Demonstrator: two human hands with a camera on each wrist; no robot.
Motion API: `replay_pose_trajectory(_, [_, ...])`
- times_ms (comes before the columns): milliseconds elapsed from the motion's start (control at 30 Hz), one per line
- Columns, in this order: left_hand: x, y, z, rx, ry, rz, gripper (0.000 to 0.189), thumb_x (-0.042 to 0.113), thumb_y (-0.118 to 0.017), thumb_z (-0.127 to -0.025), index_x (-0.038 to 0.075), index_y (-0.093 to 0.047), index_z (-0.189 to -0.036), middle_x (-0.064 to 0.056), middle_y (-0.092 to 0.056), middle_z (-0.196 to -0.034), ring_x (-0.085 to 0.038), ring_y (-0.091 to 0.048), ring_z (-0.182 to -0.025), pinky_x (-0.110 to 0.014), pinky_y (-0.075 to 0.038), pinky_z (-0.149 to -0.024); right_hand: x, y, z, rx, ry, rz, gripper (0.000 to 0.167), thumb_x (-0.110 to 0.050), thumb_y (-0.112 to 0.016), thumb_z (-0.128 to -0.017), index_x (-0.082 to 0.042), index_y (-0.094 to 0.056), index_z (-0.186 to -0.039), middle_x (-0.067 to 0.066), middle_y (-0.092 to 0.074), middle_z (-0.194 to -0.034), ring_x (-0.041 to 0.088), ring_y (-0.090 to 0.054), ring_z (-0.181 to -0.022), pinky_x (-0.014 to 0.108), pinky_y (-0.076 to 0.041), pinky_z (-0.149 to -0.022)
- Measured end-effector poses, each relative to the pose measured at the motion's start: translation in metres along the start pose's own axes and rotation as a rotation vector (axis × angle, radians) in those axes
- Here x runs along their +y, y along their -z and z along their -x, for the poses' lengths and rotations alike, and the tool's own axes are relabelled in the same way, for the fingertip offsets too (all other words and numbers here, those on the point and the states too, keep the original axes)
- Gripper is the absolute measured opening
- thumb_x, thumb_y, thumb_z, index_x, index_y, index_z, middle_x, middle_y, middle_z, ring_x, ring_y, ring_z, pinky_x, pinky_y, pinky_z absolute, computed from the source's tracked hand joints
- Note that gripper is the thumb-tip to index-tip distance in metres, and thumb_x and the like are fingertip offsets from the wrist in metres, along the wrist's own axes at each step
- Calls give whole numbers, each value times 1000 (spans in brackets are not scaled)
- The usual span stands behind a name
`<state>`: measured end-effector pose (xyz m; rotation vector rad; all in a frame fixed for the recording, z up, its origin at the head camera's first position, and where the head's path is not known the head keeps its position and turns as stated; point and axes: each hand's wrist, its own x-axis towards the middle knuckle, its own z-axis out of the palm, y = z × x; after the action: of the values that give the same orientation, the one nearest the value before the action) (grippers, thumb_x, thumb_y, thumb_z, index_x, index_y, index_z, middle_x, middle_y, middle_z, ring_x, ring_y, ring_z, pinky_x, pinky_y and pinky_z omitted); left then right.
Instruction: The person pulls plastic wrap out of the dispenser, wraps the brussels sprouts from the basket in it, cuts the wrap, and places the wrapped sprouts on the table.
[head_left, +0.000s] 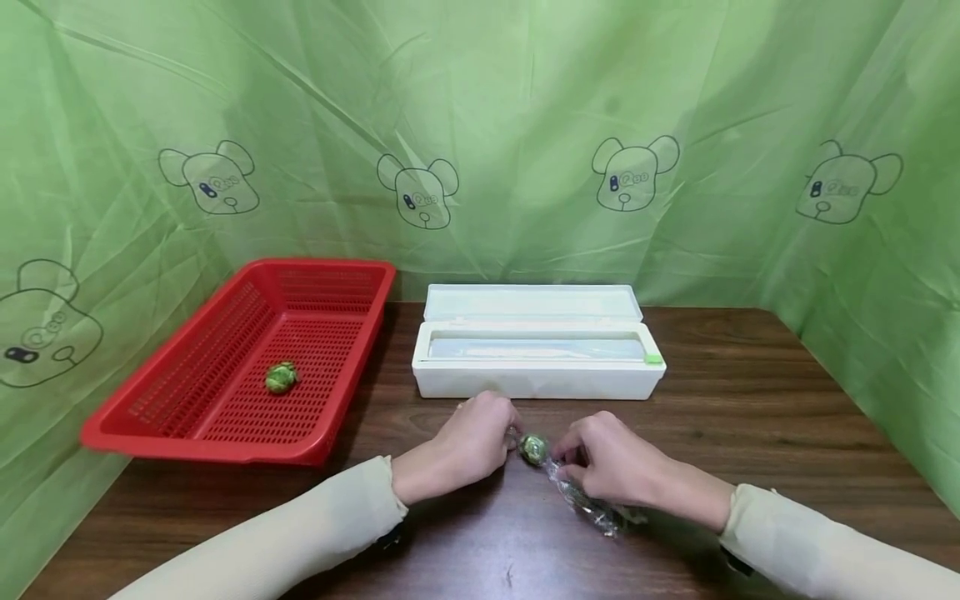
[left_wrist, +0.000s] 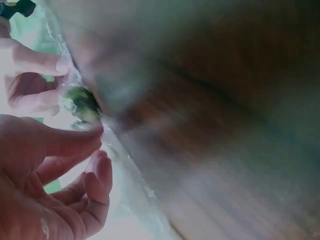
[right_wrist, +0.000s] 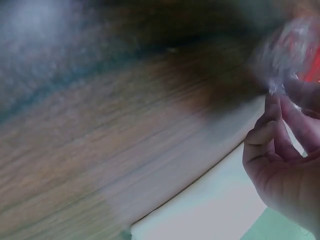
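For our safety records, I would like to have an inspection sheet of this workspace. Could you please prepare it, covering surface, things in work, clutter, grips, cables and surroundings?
Surface: table, dark brown, wood-grained.
Job's things: sprout in clear film, the film's loose tail beside the right grip; white box, lid open; red basket holding a second sprout.
Clutter: nothing seen apart from these things.
Left grip: pinches the film at the sprout's left.
Right grip: pinches the film at the sprout's right.
Cables: nothing seen.
Surroundings: green cloth with animal-head outlines, behind and at both sides.
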<state>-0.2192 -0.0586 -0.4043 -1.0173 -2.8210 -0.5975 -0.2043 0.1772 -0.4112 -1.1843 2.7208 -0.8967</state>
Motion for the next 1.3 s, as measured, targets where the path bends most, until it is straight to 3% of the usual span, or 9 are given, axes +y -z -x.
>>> replay_pose_trajectory(133, [8,5,10,32,-2,89,18,-10,-72,-86,4,-82,-93,-4,-75,-92,-10,-63,-74,-27,-55,-67,5,9,6,11,1,-33,21,4,-78,-85,-10,-84,-99,-6,-77,-92,4,-68,-82,28,-58,-71])
replay_pose_trajectory(233, [13,6,16,-1,30,219,26,-5,-75,-90,-5,-77,-116,-13,-77,-113,-5,-59,-66,-22,-54,-65,15,18,10,-25,47,-61,35,14,-75,-82,-10,-83,-105,-5,-74,-97,9,-66,-85,28,-57,-72])
replay_pose_trajectory(333, [14,4,19,-45,55,290,32,-2,-76,-91,-6,-74,-123,-15,-74,-121,-6,-61,-70,-22,-53,-68,23,22,13,-101,126,-109,47,21,-73,-79,-13,-83,-111,-5,-67,-102,12,-64,-90,28,-57,-75])
replay_pose_trajectory(467, [13,3,22,-51,50,264,35,4,-78,-92,-4,-74,-125,-13,-74,-119,-14,-66,-97,-28,-55,-84,26,18,17,-150,236,-142,46,19,-75,-82,-14,-83,-113,-7,-64,-103,9,-62,-95,26,-57,-79])
replay_pose_trajectory(600, [14,4,23,-58,51,238,36,5,-79,-92,-4,-73,-127,-14,-73,-120,-17,-66,-99,-31,-56,-86,25,13,17,-125,323,-104,33,11,-78,-87,-13,-84,-109,-6,-64,-99,4,-61,-93,20,-55,-79])
replay_pose_trajectory(700, [14,3,23,-69,55,217,38,5,-80,-91,-3,-72,-128,-13,-73,-123,-21,-67,-106,-34,-56,-93,22,11,17,-92,340,-111,20,2,-79,-92,-13,-85,-105,-6,-65,-98,4,-62,-91,19,-55,-78])
replay_pose_trajectory(833, [13,3,21,-77,52,184,39,4,-81,-90,-2,-73,-127,-11,-73,-124,-23,-66,-114,-37,-53,-100,17,11,15,-44,284,-209,10,-11,-77,-96,-18,-82,-99,-4,-67,-100,9,-65,-92,25,-57,-79])
replay_pose_trajectory(1033, [8,2,18,-60,1,165,32,0,-83,-86,2,-79,-118,-7,-75,-114,-21,-67,-109,-36,-54,-97,10,11,1,61,79,-317,8,-13,-76,-98,-20,-81,-97,-5,-72,-106,14,-67,-98,31,-57,-75])
replay_pose_trajectory(1300, [6,4,17,-89,-43,212,28,-4,-83,-84,6,-83,-110,-5,-77,-114,-18,-68,-113,-34,-53,-100,5,-3,-18,147,-109,-329,7,-8,-76,-98,-13,-80,-95,-7,-74,-87,12,-66,-78,30,-56,-68])
